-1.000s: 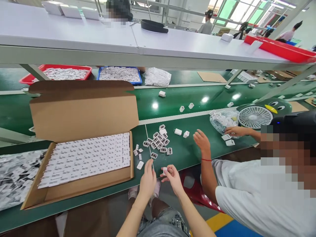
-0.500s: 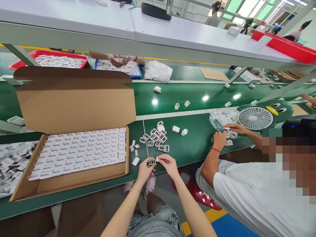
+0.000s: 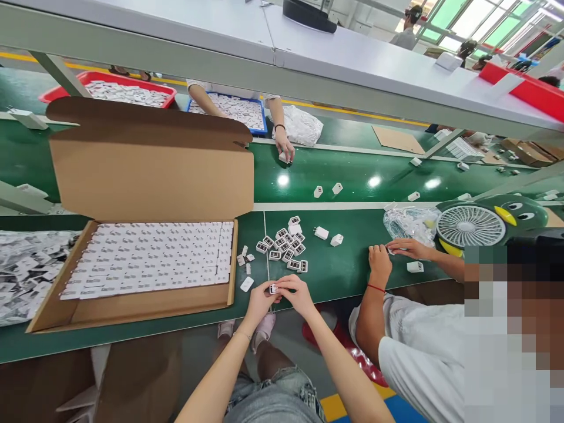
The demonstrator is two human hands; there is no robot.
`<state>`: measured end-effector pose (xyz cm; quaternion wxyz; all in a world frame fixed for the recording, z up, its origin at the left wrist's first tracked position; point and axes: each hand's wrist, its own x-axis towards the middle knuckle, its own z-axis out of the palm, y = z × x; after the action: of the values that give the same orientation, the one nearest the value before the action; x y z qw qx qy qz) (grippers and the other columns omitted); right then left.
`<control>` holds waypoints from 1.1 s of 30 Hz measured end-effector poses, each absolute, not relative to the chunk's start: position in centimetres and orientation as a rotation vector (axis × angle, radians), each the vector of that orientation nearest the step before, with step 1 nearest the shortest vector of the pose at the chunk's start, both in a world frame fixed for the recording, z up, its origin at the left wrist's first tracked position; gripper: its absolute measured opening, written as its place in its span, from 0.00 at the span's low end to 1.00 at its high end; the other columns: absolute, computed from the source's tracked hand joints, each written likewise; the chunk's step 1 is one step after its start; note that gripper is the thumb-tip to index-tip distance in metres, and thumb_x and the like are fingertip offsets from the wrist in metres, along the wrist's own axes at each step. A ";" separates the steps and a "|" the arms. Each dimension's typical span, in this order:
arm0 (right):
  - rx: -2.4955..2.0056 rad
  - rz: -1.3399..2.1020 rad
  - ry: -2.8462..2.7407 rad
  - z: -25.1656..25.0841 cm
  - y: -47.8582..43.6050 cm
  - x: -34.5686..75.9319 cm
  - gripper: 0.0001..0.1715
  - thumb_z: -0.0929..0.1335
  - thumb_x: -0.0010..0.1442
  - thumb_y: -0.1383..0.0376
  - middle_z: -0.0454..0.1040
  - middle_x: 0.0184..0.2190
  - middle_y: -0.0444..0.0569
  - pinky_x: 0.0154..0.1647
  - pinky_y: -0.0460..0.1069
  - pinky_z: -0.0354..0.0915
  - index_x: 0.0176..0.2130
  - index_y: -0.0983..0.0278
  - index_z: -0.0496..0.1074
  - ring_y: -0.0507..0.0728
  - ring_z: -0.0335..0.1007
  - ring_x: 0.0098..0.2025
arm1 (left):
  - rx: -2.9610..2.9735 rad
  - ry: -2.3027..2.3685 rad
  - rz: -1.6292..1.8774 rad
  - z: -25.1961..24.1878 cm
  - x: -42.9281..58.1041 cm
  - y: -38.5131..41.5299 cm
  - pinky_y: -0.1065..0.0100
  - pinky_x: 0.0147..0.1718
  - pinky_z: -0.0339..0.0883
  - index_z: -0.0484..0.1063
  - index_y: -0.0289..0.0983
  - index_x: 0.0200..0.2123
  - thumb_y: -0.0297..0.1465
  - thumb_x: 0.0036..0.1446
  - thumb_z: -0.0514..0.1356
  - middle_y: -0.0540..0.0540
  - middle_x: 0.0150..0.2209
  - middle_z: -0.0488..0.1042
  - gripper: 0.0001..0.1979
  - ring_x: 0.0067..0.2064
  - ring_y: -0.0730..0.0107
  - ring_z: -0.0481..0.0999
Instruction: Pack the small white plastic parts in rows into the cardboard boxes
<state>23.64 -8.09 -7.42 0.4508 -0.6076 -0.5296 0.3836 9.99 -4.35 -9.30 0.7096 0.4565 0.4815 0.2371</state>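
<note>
My left hand (image 3: pixel 259 297) and my right hand (image 3: pixel 296 292) meet at the near edge of the green bench, fingers pinched together on one small white charger plug (image 3: pixel 274 288). Just beyond them stands a cluster of several similar charger plugs (image 3: pixel 285 247). A few small white labels (image 3: pixel 245 262) lie loose to the left of the cluster. An open cardboard box (image 3: pixel 132 305) filled with rows of white labelled pieces sits further left, its lid standing up.
A co-worker in a white shirt sits at my right, hands (image 3: pixel 396 254) by a clear plastic bag (image 3: pixel 405 222) and a penguin desk fan (image 3: pixel 478 220). Across the conveyor belt (image 3: pixel 352 176) another person's hand (image 3: pixel 285 148) touches a plug. Red (image 3: pixel 110 88) and blue trays (image 3: pixel 259 120) hold parts.
My left hand picked a plug from the bench and both hands closed around it. The co-worker's hands withdrew toward the bag. The hand across the belt reached out to a plug.
</note>
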 end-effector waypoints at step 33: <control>-1.500 0.819 -1.781 -3.7 -5.5 24.3 0.16 0.63 0.57 0.63 0.66 0.45 0.50 0.50 0.53 0.57 0.47 0.59 0.64 0.57 0.60 0.48 | 0.988 1.042 0.630 -9.5 9.8 -3.8 0.57 0.42 0.69 0.67 0.33 0.45 0.48 0.49 0.54 0.38 0.44 0.73 0.27 0.41 0.61 0.75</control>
<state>24.27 -5.48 -3.70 0.3305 -0.5735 -0.6810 0.3133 9.84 -3.81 -9.53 0.7079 0.4449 0.4694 0.2839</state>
